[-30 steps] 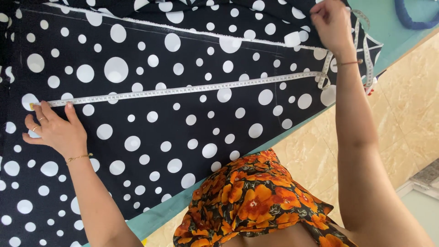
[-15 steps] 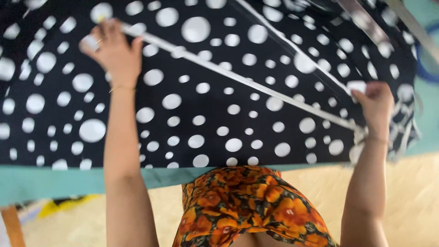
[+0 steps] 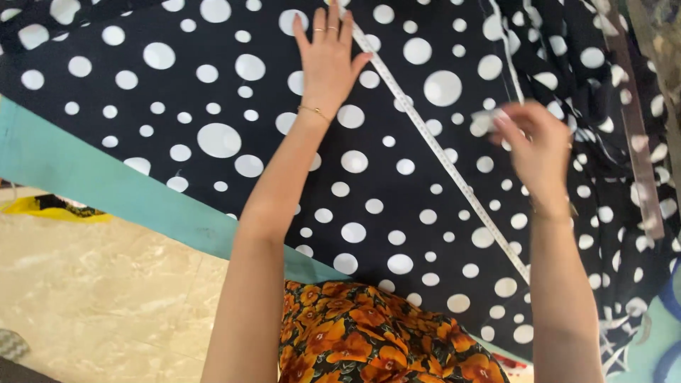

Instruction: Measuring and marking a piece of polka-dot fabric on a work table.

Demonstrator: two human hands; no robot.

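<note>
Fabric: black with white dots, spread over most of the desk, bunched into folds at the right. Judged soft, light and limp; it will creep and wrinkle if you drag it, so press it flat with a palm and pinch it at an edge, not mid-panel.

Desk: teal top, only its near edge bare, running diagonally below the fabric.

Floor: pale marbled tile, lower left, with a yellow item at its far side.

Your garment: orange floral print, bottom centre.

Tape: white measuring tape lying on the fabric in a straight diagonal, from beside your left fingers down toward the near right. Judged thin, flexible and slippery; best held at its ends and kept taut.

Strap: dull brown strip across the folds, far right.

Left hand: flat, fingers spread wide, palm down on the fabric, just beside the tape's far end.

Right hand: blurred, raised over the fabric, fingers pinched on a small white piece; you cannot tell what it is.
</note>
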